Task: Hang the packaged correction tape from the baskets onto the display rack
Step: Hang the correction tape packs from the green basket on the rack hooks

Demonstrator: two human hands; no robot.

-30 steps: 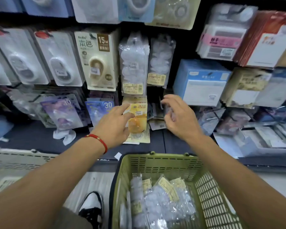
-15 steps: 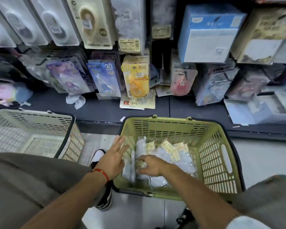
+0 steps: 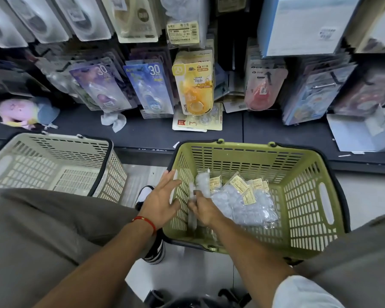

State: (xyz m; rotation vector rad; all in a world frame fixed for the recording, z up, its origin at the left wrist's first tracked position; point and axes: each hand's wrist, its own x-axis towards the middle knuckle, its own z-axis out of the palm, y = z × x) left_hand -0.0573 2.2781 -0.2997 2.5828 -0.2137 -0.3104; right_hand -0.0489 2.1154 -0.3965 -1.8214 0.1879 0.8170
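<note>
Several clear plastic correction-tape packets [image 3: 242,203] fill the green slotted basket's [image 3: 309,196] left corner; right hand [image 3: 203,213] pinches one, left hand [image 3: 162,196] open. Light, slippery—grip its card edge.

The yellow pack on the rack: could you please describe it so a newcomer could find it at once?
Start at the green basket on the floor and look straight up past its far rim to the bottom row of the rack. The yellow pack hangs there, between a blue pack marked 30 and a red pack. It alone is yellow, with an orange dispenser inside.
</note>
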